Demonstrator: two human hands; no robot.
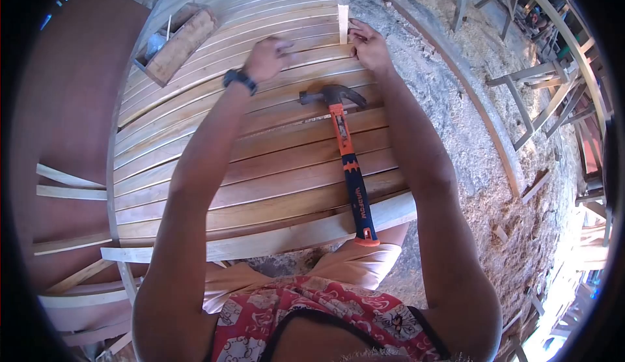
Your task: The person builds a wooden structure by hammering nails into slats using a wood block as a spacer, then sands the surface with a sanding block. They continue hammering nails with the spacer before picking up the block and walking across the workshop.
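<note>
My left hand (267, 59), with a dark watch (240, 81) at the wrist, is over the wooden slats (280, 147), its fingers smeared by motion. My right hand (371, 46) is at the right ends of the slats, fingers bent and apart. Its fingertips are right at the edge of a short pale wooden strip (343, 25), which lies across the slat ends. Between my forearms a claw hammer (344, 140) with an orange and dark blue handle rests on the slats, head away from me. Its handle end reaches over the pale curved near rail (293, 234).
An open wooden box (179, 46) with a bluish item inside sits on the slats at the upper left. A large brown panel (78, 95) stands left. On the right are rough, debris-strewn ground (482, 167), a long board (456, 69) and several wooden frames (537, 95).
</note>
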